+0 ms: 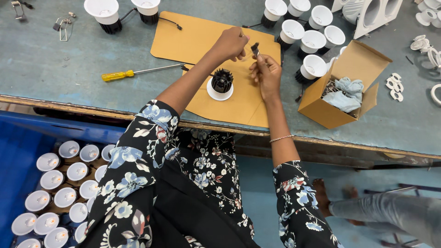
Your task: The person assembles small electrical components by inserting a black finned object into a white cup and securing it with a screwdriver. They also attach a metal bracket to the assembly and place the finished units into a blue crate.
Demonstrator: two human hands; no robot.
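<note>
A downlight lamp (221, 84) with a black finned body and white rim stands face down on a sheet of brown cardboard (197, 36). Both my hands hover just above and behind it. My right hand (266, 74) pinches a small dark metal clip (255, 48) between its fingertips. My left hand (231, 43) is closed beside that clip, its fingers pinching at it or at a thin piece I cannot make out. A yellow-handled screwdriver (138, 72) lies to the left of the cardboard.
A brown cardboard box (321, 108) with metal clips and a blue cloth sits at right. Several finished lamps (312, 41) cluster behind it, two more lamps (103, 14) at back left. White rings (394, 85) lie far right. A blue crate (18, 151) of lamps is below the table edge.
</note>
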